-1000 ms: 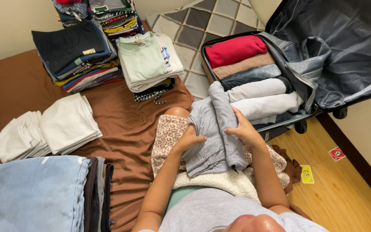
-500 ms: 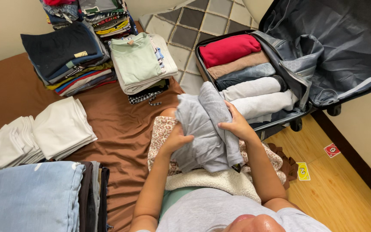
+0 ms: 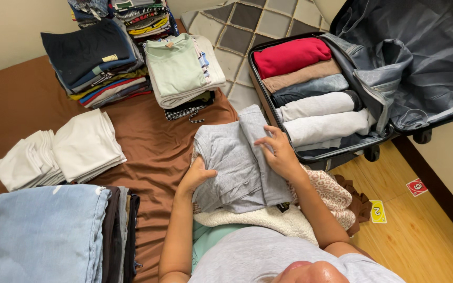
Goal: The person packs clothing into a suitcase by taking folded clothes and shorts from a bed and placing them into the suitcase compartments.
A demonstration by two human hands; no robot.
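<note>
Head view, garment: a folded grey garment (image 3: 239, 165) lies on the person's lap, on top of a cream fleecy blanket (image 3: 268, 217) and a spotted cloth (image 3: 331, 188), at the edge of a bed with a brown sheet (image 3: 153, 152).
Head view, long axis: the grey garment runs from the person's body up and slightly right, its far end pointing at the open suitcase (image 3: 310, 89).
Head view, left hand: the left hand (image 3: 197, 175) cups the garment's left edge, fingers curled around the fold and gripping it, thumb on top.
Head view, right hand: the right hand (image 3: 278, 152) rests flat on the garment's right side, fingers (image 3: 264, 140) spread and pressing on the cloth, not closed around it.
Head view, nearer hand: the right hand lies between garment and suitcase, so it is the nearer one to the case.
Head view, suitcase: rolled clothes fill it in a row, a red roll (image 3: 289, 55) at the far end and a white roll (image 3: 323, 128) nearest the person.
Head view, surroundings: stacks of folded clothes (image 3: 176, 71) and white towels (image 3: 85, 147) sit on the bed to the left; two playing cards (image 3: 377, 211) lie on the wooden floor.
</note>
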